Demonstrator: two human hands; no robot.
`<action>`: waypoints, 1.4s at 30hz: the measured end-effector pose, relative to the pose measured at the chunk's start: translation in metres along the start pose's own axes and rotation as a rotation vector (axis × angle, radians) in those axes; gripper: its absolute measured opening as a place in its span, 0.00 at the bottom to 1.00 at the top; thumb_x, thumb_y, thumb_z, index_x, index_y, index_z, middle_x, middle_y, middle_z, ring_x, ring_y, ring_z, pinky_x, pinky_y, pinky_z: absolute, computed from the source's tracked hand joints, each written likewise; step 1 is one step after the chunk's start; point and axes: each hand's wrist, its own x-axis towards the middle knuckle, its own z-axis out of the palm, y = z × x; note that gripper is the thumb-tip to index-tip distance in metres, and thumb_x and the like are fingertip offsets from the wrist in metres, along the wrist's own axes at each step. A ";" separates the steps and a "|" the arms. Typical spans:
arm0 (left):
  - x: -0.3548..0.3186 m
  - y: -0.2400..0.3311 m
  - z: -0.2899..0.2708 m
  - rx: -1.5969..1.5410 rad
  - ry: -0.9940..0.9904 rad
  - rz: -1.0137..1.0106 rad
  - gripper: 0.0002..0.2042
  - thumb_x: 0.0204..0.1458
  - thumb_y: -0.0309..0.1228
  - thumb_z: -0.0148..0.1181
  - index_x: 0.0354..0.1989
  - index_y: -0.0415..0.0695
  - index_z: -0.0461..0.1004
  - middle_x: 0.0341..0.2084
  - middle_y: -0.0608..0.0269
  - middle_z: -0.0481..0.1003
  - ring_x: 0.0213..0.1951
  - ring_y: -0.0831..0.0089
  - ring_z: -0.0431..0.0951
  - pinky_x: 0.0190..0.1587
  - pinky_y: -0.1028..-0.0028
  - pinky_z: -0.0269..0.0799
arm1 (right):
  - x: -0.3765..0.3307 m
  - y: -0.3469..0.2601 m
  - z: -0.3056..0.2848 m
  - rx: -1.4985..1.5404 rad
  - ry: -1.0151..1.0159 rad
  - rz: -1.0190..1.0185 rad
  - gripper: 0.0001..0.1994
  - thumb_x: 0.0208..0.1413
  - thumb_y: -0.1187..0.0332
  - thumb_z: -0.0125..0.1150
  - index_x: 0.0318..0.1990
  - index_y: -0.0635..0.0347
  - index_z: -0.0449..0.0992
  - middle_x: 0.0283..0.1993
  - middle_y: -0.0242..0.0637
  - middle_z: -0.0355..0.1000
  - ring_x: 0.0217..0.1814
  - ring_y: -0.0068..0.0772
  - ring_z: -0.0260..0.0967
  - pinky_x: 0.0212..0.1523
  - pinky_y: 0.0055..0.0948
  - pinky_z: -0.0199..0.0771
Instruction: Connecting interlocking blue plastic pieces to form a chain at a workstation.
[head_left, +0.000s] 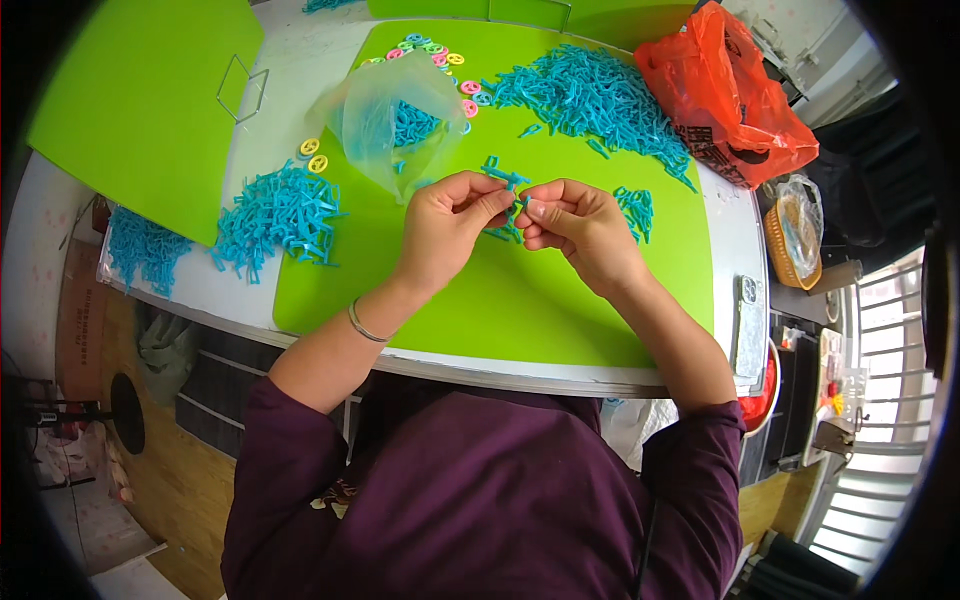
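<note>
My left hand (447, 225) and my right hand (580, 225) meet over a bright green mat (520, 300), fingertips pinched together on a small blue plastic piece (516, 205). A few more blue pieces (500, 172) lie on the mat just beyond my fingers. A metal bangle sits on my left wrist. Both forearms wear dark purple sleeves pushed up.
A large heap of blue plastic pieces (590, 95) lies at the mat's far side, another heap (275, 215) to the left. A clear plastic bag (395, 120), coloured rings (435, 50), an orange bag (725, 95), a second green board (140, 100) and a phone (748, 325) surround them.
</note>
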 end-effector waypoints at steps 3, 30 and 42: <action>-0.002 -0.002 0.003 0.270 0.040 0.234 0.03 0.49 0.22 0.59 0.30 0.34 0.75 0.24 0.62 0.77 0.26 0.77 0.76 0.32 0.80 0.73 | -0.001 0.003 0.001 -0.016 -0.004 -0.034 0.05 0.56 0.75 0.53 0.38 0.67 0.70 0.32 0.39 0.72 0.31 0.26 0.71 0.34 0.23 0.74; -0.002 0.036 -0.012 -0.029 -0.154 -0.184 0.13 0.54 0.31 0.56 0.43 0.35 0.72 0.35 0.60 0.75 0.37 0.77 0.75 0.42 0.79 0.71 | 0.013 -0.012 -0.016 -0.421 -0.148 -0.219 0.14 0.56 0.72 0.53 0.50 0.65 0.69 0.39 0.38 0.74 0.38 0.26 0.71 0.40 0.25 0.72; -0.038 0.064 -0.131 0.737 0.315 0.232 0.11 0.54 0.29 0.55 0.43 0.37 0.73 0.36 0.59 0.76 0.35 0.79 0.74 0.36 0.79 0.70 | 0.098 -0.006 -0.127 -1.686 0.693 -0.672 0.09 0.47 0.62 0.60 0.34 0.56 0.76 0.32 0.38 0.72 0.34 0.42 0.71 0.34 0.38 0.70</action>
